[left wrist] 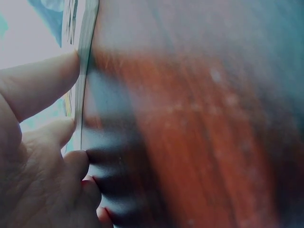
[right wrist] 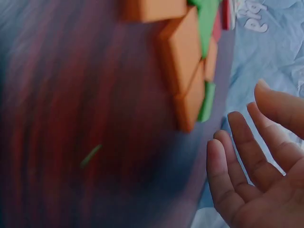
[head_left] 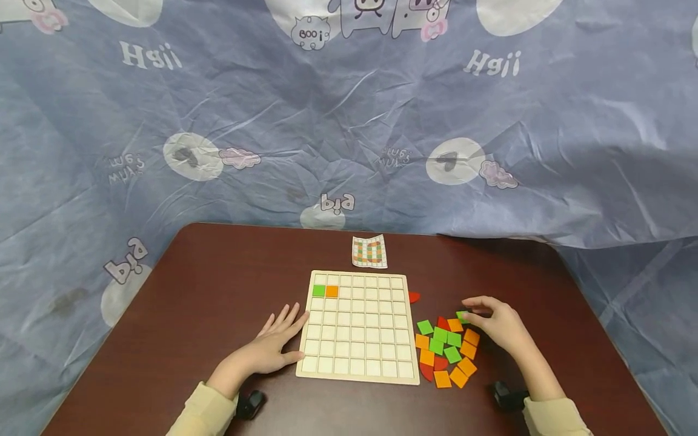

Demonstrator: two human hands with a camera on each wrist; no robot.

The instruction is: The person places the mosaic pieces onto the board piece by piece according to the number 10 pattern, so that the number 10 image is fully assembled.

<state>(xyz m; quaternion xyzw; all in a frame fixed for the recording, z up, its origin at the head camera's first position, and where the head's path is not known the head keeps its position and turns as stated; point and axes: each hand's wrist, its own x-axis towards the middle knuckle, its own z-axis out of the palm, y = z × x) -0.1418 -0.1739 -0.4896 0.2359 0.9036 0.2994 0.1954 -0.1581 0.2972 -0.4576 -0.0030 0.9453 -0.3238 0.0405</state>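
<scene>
A pale wooden grid board (head_left: 357,327) lies on the table, with a green square tile (head_left: 319,290) and an orange square tile (head_left: 332,292) side by side in its second row. My left hand (head_left: 275,342) rests beside the board with fingers spread, thumb and fingertips at its left edge; the left wrist view shows the thumb (left wrist: 42,83) against that edge. My right hand (head_left: 498,324) hovers at the far right of the loose tiles, thumb and fingers apart. Under its fingertips lies a green tile (head_left: 462,316). In the right wrist view the fingers (right wrist: 247,147) hold nothing.
Right of the board lies a loose group of green tiles (head_left: 440,334), orange tiles (head_left: 468,349) and red rounded pieces (head_left: 427,370). Another red piece (head_left: 414,297) sits by the board's upper right edge. Behind the board is a small printed pattern sheet (head_left: 369,252). A blue printed cloth (head_left: 349,121) hangs behind.
</scene>
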